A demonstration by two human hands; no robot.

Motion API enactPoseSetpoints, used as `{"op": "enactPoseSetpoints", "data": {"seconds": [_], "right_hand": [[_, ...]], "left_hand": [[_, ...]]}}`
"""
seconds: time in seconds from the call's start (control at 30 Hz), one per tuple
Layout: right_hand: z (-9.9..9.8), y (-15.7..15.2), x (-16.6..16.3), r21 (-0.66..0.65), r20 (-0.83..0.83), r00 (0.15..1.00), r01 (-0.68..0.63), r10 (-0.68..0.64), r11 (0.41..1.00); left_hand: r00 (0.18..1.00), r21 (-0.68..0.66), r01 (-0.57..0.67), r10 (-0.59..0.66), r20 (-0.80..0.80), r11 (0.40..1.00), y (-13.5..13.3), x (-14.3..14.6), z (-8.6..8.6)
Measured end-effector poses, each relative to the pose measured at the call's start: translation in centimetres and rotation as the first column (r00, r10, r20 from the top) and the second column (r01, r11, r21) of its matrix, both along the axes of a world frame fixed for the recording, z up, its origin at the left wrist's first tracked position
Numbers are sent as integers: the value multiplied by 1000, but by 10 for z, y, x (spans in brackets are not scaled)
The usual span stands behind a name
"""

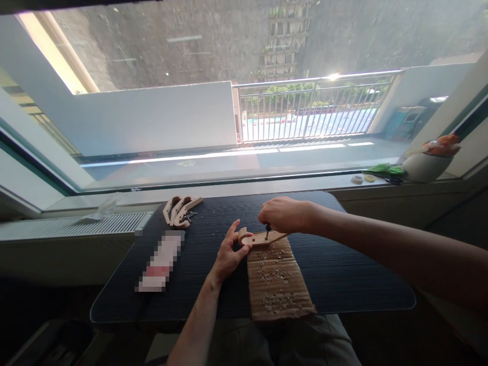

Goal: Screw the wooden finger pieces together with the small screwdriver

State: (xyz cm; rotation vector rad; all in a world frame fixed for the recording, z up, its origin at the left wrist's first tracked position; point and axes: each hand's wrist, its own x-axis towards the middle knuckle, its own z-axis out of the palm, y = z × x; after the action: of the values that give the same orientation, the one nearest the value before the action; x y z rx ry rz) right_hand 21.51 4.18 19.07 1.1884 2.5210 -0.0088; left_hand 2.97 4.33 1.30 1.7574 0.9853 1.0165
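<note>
A curved wooden hook [260, 239] lies across the top end of a corrugated cardboard piece [280, 282], which is pitted with small holes. My left hand [227, 256] grips its curled end between thumb and fingers. Above it, my right hand [281, 211] is closed round the dark handle of a screwdriver [268, 227], tip pointing down at a hole in the hook. Most of the handle is hidden by my fingers. A second hole shows nearer the curl. Further left, several similar wooden hooks [178, 211] are heaped with some dark screws [188, 217].
All this rests on a dark table [354, 284] with rounded corners. A pixelated pink and white item [160, 262] lies at its left. Behind is a windowsill [305, 187] with tape rolls [357, 179] and a pale pot [427, 166]. A clear plastic bag [104, 207] sits above the radiator.
</note>
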Motion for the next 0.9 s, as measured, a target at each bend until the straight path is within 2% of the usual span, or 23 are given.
{"op": "enactPoseSetpoints", "data": {"seconds": [0.17, 0.4, 0.53, 0.7, 0.9], "right_hand": [[-4, 3, 1, -14, -11, 998, -67, 67, 998], [-4, 3, 0, -11, -18, 999, -40, 40, 999], [-4, 3, -1, -21, -6, 1000, -20, 20, 1000], [4, 2, 0, -13, -8, 1000, 5, -5, 1000], [6, 1, -1, 7, 25, 998, -66, 66, 998]], "left_hand": [[999, -29, -17, 18, 33, 999, 0, 1, -1], [1000, -6, -9, 9, 2, 1000, 0, 0, 0], [999, -38, 19, -18, 33, 999, 0, 1, 1], [999, -10, -25, 25, 47, 1000, 1, 1, -3], [999, 7, -33, 33, 28, 999, 0, 1, -2]]}}
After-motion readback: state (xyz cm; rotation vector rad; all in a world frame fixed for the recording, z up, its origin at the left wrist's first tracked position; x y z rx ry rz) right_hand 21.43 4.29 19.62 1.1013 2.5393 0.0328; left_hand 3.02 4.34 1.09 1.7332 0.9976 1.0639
